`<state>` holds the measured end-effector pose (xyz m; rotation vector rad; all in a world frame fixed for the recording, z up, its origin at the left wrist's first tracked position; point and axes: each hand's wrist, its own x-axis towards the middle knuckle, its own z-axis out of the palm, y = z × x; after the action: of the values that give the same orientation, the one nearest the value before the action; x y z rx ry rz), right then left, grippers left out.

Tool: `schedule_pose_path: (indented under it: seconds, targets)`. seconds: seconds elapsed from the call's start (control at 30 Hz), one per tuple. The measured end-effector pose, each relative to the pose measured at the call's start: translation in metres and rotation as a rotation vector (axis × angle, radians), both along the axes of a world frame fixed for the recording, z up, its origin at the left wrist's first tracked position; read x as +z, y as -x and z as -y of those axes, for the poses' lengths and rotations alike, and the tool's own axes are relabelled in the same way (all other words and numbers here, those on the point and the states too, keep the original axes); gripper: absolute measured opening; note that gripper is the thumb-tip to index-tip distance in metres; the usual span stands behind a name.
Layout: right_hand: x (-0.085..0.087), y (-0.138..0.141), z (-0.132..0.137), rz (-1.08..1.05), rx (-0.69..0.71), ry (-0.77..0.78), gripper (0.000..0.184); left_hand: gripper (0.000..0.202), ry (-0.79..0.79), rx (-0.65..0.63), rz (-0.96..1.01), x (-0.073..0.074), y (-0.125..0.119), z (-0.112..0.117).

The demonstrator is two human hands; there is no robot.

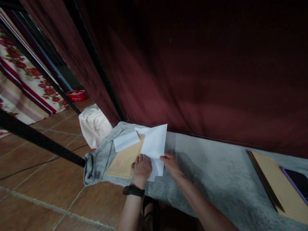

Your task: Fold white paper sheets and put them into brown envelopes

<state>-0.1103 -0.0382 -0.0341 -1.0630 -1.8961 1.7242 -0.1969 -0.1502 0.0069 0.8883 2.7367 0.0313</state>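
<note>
White sheets of paper [154, 141] lie partly over a brown paper envelope [126, 160] that bears a faint red stamp. My left hand [141, 167] rests on the papers near the envelope's right edge, its fingers laid down on them and a dark watch on the wrist. Between the thumb and fingers of my right hand [170, 163] is the right edge of the top sheet, whose far corner is raised off the bed. A folded white paper [126, 141] sits on the envelope's upper part.
A grey blanket [209, 173] covers the bed. At the right lie more brown envelopes [276, 183] and a dark phone [297, 181]. A maroon curtain [192, 80] hangs behind. Left are a black metal post [43, 138], striped cloth [95, 125] and a red box [77, 95] on tiled floor.
</note>
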Motion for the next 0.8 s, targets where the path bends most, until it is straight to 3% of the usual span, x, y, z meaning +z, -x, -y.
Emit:
schedule_pose_path:
  seconds: [0.3, 0.43, 0.53, 0.67, 0.8]
  targets:
    - [0.004, -0.093, -0.017, -0.089, -0.094, 0.170, 0.030, 0.055, 0.000, -0.021, -0.003, 0.001, -0.007, -0.002]
    - [0.005, -0.143, -0.033, -0.047, -0.229, 0.172, 0.032, 0.054, -0.015, -0.028, -0.031, 0.005, -0.007, 0.000]
    - [0.000, -0.181, -0.044, -0.007, -0.224, 0.238, 0.032, 0.054, -0.054, -0.062, -0.045, 0.008, -0.010, -0.006]
    - [-0.010, -0.225, -0.051, 0.017, -0.368, 0.347, 0.030, 0.049, -0.141, -0.185, 0.008, 0.006, -0.025, -0.026]
    - [-0.016, -0.251, -0.052, -0.068, -0.409, 0.460, 0.035, 0.053, -0.209, -0.283, 0.054, -0.003, -0.055, -0.045]
